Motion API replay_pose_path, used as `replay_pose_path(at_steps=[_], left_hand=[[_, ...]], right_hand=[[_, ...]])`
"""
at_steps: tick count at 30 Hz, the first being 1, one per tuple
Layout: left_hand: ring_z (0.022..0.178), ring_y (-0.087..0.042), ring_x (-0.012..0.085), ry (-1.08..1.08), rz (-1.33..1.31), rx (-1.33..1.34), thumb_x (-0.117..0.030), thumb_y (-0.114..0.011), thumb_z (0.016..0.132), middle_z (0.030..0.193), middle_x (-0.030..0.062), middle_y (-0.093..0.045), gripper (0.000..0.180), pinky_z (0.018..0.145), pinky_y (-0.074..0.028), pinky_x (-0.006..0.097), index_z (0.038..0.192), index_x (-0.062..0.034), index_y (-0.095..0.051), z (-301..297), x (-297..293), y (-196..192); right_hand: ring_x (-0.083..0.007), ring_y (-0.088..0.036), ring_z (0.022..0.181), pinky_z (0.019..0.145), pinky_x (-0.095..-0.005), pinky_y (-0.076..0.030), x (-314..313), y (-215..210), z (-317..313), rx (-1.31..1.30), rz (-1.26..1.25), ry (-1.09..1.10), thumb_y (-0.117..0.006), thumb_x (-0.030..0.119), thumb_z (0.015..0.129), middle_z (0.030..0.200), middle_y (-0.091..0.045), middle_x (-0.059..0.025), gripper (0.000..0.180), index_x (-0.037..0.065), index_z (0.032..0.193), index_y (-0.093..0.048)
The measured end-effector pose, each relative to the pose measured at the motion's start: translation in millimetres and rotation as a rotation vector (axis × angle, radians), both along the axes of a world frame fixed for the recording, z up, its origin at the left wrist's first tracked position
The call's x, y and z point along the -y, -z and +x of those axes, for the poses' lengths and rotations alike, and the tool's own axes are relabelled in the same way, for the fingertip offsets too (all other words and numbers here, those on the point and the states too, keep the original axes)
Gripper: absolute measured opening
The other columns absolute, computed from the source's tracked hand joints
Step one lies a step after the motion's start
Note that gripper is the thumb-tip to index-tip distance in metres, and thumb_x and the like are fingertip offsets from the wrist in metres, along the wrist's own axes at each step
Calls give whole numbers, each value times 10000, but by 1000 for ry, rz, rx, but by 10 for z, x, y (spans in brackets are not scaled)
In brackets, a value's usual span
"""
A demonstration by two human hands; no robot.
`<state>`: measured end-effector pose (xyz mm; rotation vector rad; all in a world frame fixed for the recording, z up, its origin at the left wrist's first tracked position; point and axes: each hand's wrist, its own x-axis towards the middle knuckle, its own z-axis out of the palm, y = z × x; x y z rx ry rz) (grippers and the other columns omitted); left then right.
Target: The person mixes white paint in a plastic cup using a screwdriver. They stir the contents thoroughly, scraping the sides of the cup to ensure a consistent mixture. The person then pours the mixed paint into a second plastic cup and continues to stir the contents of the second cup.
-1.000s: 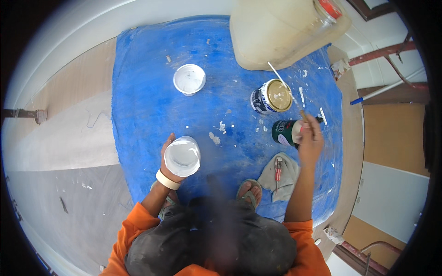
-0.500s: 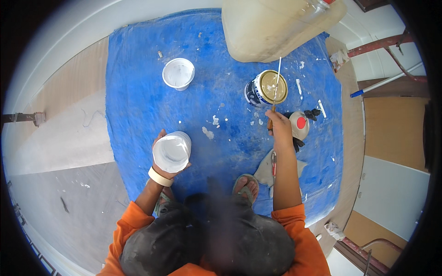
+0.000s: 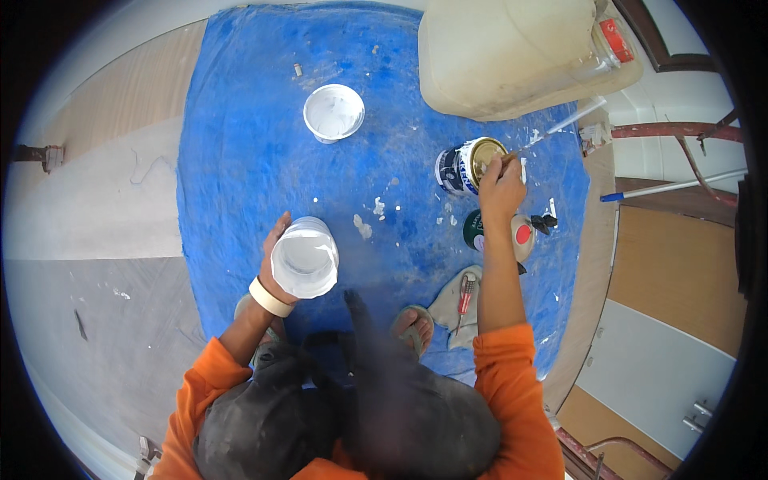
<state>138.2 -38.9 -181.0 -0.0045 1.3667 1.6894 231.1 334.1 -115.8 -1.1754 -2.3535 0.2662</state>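
My left hand [image 3: 277, 260] is wrapped round a white plastic tub [image 3: 304, 268], tilted so its pale inside shows. A cream ring like a tape roll [image 3: 270, 298] circles that wrist. In my closed right hand [image 3: 502, 190] is a slim tool with a brown handle and a white-smeared blade [image 3: 578, 115], pointing away to the right. That hand overlaps the edge of a paint can [image 3: 458, 170] with a gold lid; whether they touch I cannot tell. A second white tub [image 3: 334, 113], whitish inside, stands farther off, left of the can.
Blue sheeting [image 3: 248, 144] spotted with white covers the floor. A big cloudy jerrycan [image 3: 512, 56] lies at the far right. Beside my right forearm are a dark green container [image 3: 472, 230], a red-capped container [image 3: 524, 234], and a grey rag [image 3: 445, 302] with a red-handled screwdriver [image 3: 466, 293].
My right hand has moved farther away, up to the can, and the tool has swung from upright to slanting right. My left hand still holds the tub. The whole view has shifted slightly.
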Motion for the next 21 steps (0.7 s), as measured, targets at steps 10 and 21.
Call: replay_pose_path(at_steps=[10,21], left_hand=[[1303,-451,297,79,-65,-623,-486,-954,494,1410,157,-427,1303,1123,-345,445,1484,-25,-244,69,114,117],[1256,-497,262,83,-76,-892,-527,-936,523,1389,141,-454,1281,1055,-427,415,1479,-3,-263,68,149,192]], right_hand=[[-393,-650,741,709,-442,-500,244,-316,568,86,-303,-30,-609,309,898,759,-667,-194,316,-5,912,-635],[-379,-685,806,702,-504,-529,1,-843,1089,892,-139,-101,-635,327,823,852,-700,-188,279,74,932,-678]])
